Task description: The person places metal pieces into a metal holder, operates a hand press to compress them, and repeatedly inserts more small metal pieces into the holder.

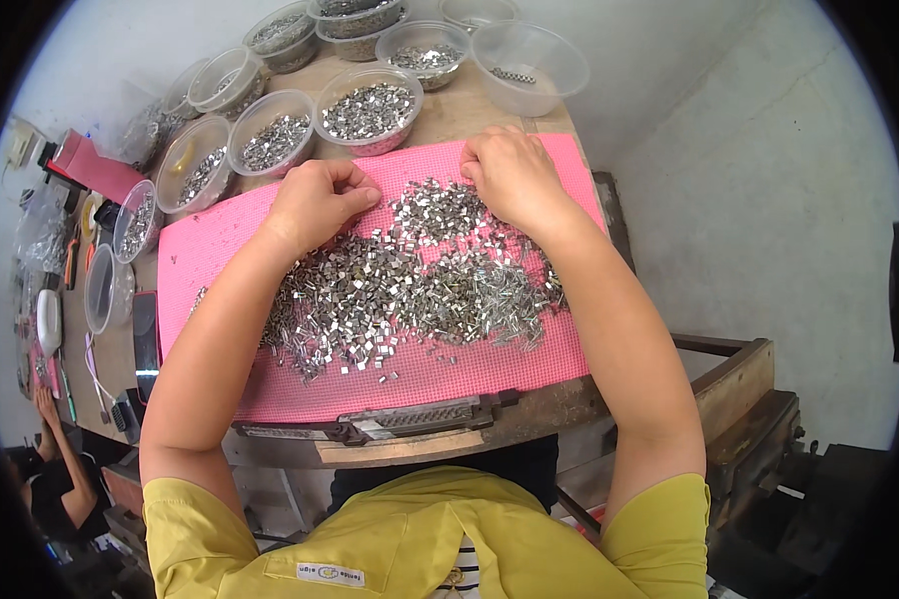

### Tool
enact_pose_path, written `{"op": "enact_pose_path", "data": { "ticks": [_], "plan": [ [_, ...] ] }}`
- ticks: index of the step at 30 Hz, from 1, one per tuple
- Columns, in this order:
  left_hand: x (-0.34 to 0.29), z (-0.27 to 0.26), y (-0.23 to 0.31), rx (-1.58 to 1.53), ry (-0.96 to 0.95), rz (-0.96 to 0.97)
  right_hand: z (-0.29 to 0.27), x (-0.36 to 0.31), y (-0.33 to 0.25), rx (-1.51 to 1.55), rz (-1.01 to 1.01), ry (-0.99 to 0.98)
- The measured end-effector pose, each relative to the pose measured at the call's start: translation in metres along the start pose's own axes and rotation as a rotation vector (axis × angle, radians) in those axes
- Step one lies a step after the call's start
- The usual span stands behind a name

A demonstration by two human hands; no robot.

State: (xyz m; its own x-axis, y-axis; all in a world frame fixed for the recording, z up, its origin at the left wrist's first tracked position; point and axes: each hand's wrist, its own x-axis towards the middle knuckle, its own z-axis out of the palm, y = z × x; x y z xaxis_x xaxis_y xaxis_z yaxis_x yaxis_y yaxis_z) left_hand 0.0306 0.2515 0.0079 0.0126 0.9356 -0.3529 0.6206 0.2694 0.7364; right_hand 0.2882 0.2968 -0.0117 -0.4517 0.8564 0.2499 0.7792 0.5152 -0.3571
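A broad heap of small shiny metal pieces (370,299), some square and some thin like pins, lies spread on a pink textured mat (529,371). At the heap's far left edge, my left hand (318,203) is closed, its thumb and forefinger together just above the mat. My right hand (514,175) is curled at the far right edge of the heap, fingertips pointing down beside a smaller mound of pieces. Whatever either set of fingers pinches is too small or hidden to make out. Both forearms reach across the heap's sides.
Clear round tubs of metal pieces, one of them (378,142) touching the mat, line the far side. A larger tub (561,65) holds a few pieces. A dark phone-like slab (145,344) lies left. Another person's hands (48,407) show far left. A wall stands right.
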Motion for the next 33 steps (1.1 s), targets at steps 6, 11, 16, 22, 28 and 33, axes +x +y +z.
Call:
{"op": "enact_pose_path", "data": {
  "ticks": [6, 11, 16, 22, 28, 33],
  "plan": [
    [0.005, 0.003, -0.008, 0.227, 0.083, 0.203, -0.024, -0.018, -0.012, 0.196, 0.054, 0.041],
    [0.001, -0.001, -0.010, 0.014, 0.020, 0.138, -0.059, -0.059, -0.027, 0.407, 0.065, 0.089],
    [-0.006, -0.003, -0.012, 0.127, 0.035, 0.325, -0.089, -0.111, -0.040, 0.540, 0.145, 0.077],
    [-0.010, 0.000, 0.003, 0.597, 0.158, 0.490, -0.082, -0.167, -0.056, 0.589, 0.097, 0.098],
    [-0.032, 0.011, 0.015, 0.660, 0.270, 0.591, -0.047, -0.209, -0.095, 0.605, 0.085, 0.112],
    [-0.121, 0.035, 0.024, 0.148, 0.172, 0.591, -0.020, -0.221, -0.106, 0.500, -0.035, 0.131]
  ]
}}
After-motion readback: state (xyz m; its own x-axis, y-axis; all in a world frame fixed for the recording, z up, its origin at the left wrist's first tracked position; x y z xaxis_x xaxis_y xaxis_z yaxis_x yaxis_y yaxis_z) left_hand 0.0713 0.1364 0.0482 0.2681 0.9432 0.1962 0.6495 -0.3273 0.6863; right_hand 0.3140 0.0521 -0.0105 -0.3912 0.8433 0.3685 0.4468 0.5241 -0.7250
